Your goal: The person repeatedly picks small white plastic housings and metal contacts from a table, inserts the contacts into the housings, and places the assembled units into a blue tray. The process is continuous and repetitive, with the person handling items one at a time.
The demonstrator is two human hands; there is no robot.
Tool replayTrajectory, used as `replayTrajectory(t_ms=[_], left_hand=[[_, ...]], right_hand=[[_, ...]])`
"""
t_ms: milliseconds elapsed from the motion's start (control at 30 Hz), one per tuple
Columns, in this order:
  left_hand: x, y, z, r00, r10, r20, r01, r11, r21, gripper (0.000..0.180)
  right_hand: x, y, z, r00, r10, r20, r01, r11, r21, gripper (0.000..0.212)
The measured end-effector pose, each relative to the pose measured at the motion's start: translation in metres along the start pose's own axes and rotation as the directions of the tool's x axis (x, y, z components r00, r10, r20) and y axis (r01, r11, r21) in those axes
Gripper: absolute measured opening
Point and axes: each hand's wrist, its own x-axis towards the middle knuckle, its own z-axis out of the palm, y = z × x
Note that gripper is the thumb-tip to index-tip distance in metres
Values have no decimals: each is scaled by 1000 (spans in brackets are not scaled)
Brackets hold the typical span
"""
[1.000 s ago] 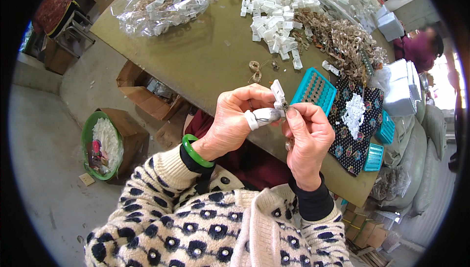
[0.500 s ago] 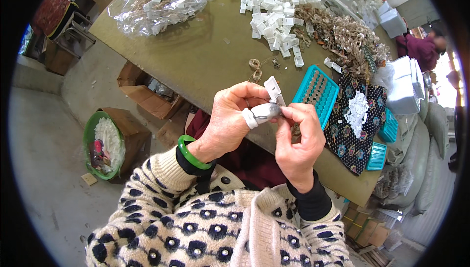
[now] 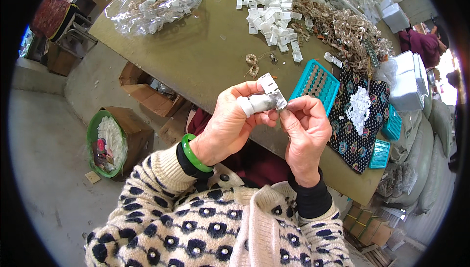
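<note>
My left hand (image 3: pixel 220 125), with a green bangle at its wrist, grips a small white plastic case (image 3: pixel 268 84) whose two halves stand hinged apart. A smudged white finger cover (image 3: pixel 258 104) is on one of its digits, lying along the case. Thumb and forefinger of my right hand (image 3: pixel 309 130) are pinched together at the case's lower right corner; whether a tiny part sits between them is hidden. Beyond my hands, a coil of thin cord (image 3: pixel 252 64) lies on the table (image 3: pixel 196 51). A teal tray (image 3: pixel 327 98) with rows of small brown pieces is right of it.
White cases (image 3: pixel 274 19) are heaped at the far side, beside tangled brown strands (image 3: pixel 342 32). A clear bag (image 3: pixel 156 7) lies far left. White bits (image 3: pixel 360 108) rest on patterned dark cloth (image 3: pixel 345 144) at right. A green-rimmed basin (image 3: pixel 90 144) stands left, below the table.
The case has turned in my left hand, so more of its opened inside shows. My right hand has shifted slightly right, its fingers still at the case's edge.
</note>
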Motion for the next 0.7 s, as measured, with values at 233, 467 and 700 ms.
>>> replayTrajectory(t_ms=[233,467,700], left_hand=[[-1,0,0,999,-37,-9,36,998,-53,20],[-8,-4,11,946,324,-2,-313,916,250,37],[-14,5,1,985,151,80,-163,973,164,25]], right_hand=[[1,1,0,987,162,15,-162,979,124,12],[1,5,0,918,376,124,-395,856,332,12],[-12,3,1,975,198,101,-201,979,19,5]])
